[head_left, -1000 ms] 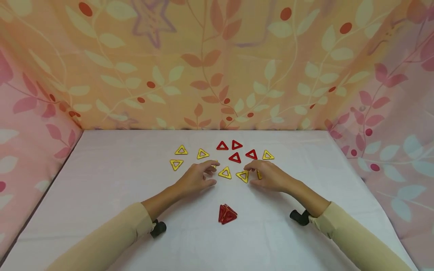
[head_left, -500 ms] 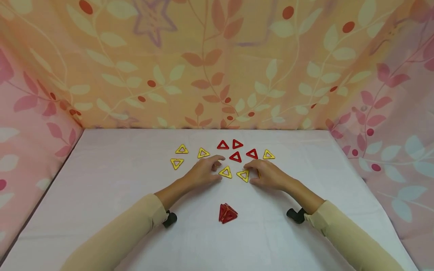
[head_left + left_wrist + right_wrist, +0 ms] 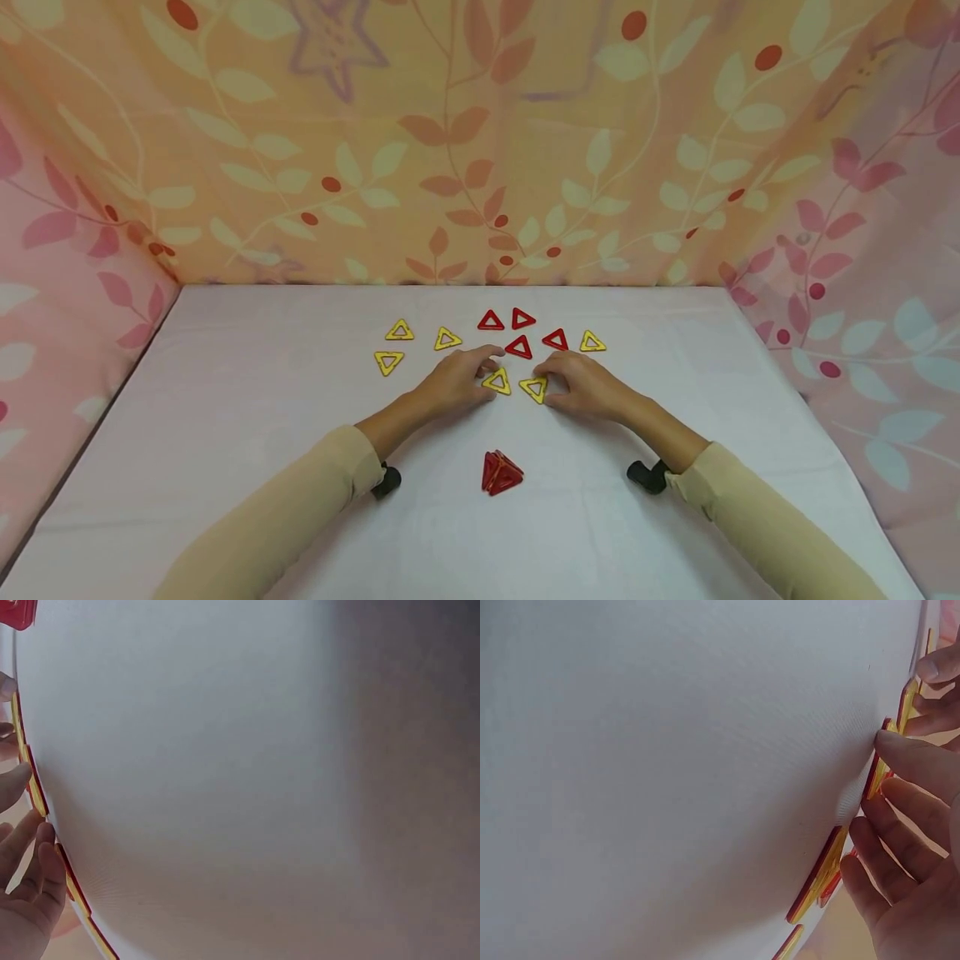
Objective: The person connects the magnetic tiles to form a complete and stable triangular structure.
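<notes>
My left hand (image 3: 457,377) has thumb and fingers curled about the edges of a yellow triangular magnetic tile (image 3: 497,382), also seen edge-on in the left wrist view. Just to its right, my right hand (image 3: 585,386) pinches a second yellow triangular tile (image 3: 524,387) by its edges; the right wrist view shows this tile (image 3: 875,774) between thumb and fingers. Both tiles lie at the table surface, a small gap apart. Nearer the front stands a small red pyramid (image 3: 501,472) of triangular tiles. Other yellow tiles beneath the hands are hidden in the head view.
Several red triangular tiles (image 3: 519,347) lie flat behind the hands. Yellow tiles lie to the left (image 3: 388,362) and one yellow tile (image 3: 592,341) to the right. The white tablecloth (image 3: 247,400) ends at a patterned curtain (image 3: 450,167).
My left hand has moved right, from the tile beside it to the middle yellow tile, and closed in on it. My right hand has shifted slightly left onto the neighbouring yellow tile.
</notes>
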### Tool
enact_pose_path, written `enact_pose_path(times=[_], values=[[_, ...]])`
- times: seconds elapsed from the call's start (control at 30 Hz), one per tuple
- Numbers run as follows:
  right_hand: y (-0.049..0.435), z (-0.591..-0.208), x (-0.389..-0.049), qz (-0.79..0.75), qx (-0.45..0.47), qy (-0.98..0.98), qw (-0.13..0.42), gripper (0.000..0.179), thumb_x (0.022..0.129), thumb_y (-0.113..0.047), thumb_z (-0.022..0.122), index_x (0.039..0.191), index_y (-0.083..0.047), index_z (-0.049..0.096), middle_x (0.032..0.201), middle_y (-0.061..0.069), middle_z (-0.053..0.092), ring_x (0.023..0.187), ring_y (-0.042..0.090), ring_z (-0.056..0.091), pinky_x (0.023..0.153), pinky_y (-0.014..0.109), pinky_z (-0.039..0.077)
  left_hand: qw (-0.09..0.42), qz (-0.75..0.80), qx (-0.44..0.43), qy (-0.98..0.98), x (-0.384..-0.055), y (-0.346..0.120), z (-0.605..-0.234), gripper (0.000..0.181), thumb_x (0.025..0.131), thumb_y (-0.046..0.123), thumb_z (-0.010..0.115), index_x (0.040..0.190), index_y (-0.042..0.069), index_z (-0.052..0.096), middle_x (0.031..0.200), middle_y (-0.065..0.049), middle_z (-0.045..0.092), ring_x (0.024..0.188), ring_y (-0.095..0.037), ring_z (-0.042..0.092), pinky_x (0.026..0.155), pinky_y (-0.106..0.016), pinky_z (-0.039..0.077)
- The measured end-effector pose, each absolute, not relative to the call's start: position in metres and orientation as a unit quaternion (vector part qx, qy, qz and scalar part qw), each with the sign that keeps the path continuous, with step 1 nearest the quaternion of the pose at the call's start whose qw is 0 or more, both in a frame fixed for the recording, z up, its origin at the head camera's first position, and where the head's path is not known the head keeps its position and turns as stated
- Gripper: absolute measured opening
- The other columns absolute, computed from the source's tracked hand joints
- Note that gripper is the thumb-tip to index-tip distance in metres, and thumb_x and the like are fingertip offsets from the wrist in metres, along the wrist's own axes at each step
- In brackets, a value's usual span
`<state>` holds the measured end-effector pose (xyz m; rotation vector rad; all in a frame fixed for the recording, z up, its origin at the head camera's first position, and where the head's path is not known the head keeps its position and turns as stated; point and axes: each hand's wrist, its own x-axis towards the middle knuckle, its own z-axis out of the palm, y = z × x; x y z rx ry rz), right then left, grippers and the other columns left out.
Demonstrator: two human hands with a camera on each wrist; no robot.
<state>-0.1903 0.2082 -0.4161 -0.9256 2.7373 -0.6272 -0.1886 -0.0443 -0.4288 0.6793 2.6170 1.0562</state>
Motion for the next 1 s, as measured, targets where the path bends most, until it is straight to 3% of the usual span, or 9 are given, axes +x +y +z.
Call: enact_pose_path(times=[0.4,1.0], values=[[0.201,-0.418,-0.194,-0.203,-0.326,0.919,0.086,0.032,0.085,-0.012,0.078,0.116,-0.005,0.072,0.107,0.001,0.069,0.101,0.015,0.062,0.095,0.040,0.050,0.112,0.354,0.245,0.896,-0.186,-0.045,-0.428,0.059,0.089,0.009,0.074,0.143,0.014,0.051,0.119,-0.001,0.070,0.106,-0.018,0.062,0.096,-0.036,0.050],[0.194,-0.418,-0.195,-0.207,-0.337,0.914,0.092,0.032,0.085,-0.010,0.077,0.114,-0.002,0.072,0.105,0.004,0.069,0.100,0.018,0.063,0.092,0.041,0.051,0.111,0.346,0.257,0.896,-0.185,-0.047,-0.429,0.059,0.087,0.007,0.077,0.141,0.013,0.052,0.117,-0.001,0.071,0.102,-0.016,0.063,0.093,-0.035,0.051]])
